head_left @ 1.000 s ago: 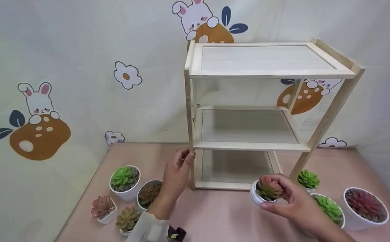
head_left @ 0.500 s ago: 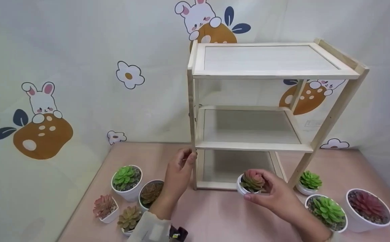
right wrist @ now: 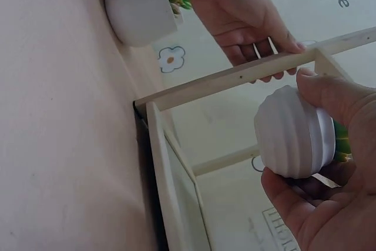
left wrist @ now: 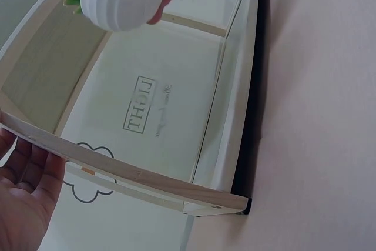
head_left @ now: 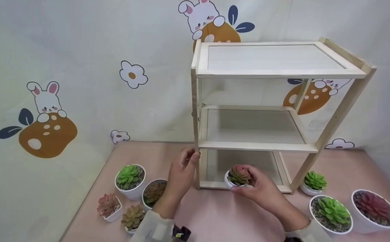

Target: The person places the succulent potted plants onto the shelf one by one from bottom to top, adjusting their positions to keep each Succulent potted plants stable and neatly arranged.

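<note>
My right hand (head_left: 263,193) holds a small potted succulent (head_left: 239,175) with reddish-green leaves, thumb and fingers around its white pot, just in front of the lowest tier of a wooden shelf (head_left: 258,146). In the right wrist view the ribbed white pot (right wrist: 289,134) is tilted, with its leaves mostly hidden behind the pot and the hand. On the shelf's front left post, my left hand (head_left: 181,174) grips the wood below the middle tier. The left wrist view shows those fingers (left wrist: 36,166) curled at the post (left wrist: 135,171).
At left stand several potted succulents, among them a green one (head_left: 130,178), a brown one (head_left: 154,193) and a pink one (head_left: 109,205). To the right are two green succulents (head_left: 332,211) and a dark red one (head_left: 373,208). A printed curtain (head_left: 90,40) hangs behind the pink tabletop (head_left: 231,222).
My right hand has carried the potted succulent leftward and slightly up, toward the front of the lowest tier. The left hand has stayed on the post while the head view has shifted slightly.
</note>
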A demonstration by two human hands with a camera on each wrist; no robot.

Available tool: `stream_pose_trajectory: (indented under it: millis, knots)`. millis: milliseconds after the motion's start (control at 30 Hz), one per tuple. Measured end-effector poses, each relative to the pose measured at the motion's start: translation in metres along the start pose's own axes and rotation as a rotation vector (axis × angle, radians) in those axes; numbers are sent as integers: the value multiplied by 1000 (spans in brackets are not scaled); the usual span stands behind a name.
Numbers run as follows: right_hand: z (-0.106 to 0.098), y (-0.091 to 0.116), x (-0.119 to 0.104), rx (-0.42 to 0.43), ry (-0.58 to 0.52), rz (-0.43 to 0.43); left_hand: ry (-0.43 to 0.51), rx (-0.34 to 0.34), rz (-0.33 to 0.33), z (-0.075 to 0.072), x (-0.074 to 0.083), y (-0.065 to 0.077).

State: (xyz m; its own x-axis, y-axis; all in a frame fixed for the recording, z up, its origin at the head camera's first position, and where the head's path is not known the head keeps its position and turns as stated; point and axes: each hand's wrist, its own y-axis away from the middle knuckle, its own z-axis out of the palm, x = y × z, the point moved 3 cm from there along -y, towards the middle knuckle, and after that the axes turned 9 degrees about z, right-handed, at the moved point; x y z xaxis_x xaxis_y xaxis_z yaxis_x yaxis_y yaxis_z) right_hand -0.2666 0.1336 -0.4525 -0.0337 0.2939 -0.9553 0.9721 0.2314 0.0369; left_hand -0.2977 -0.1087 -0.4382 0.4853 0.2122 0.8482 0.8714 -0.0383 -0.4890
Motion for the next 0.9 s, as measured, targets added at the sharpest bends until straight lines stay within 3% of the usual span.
stream_pose_trajectory:
  millis: [367, 633, 900]
  knots:
    - [20, -23, 12, 18, 54, 35, 17, -9, -12, 2, 1, -1]
    - [36, -38, 24, 26, 77, 32, -3, -23, -30, -3, 32, 3]
    - [43, -49, 33, 76, 170, 10, 13, -11, -7, -3, 33, 2]
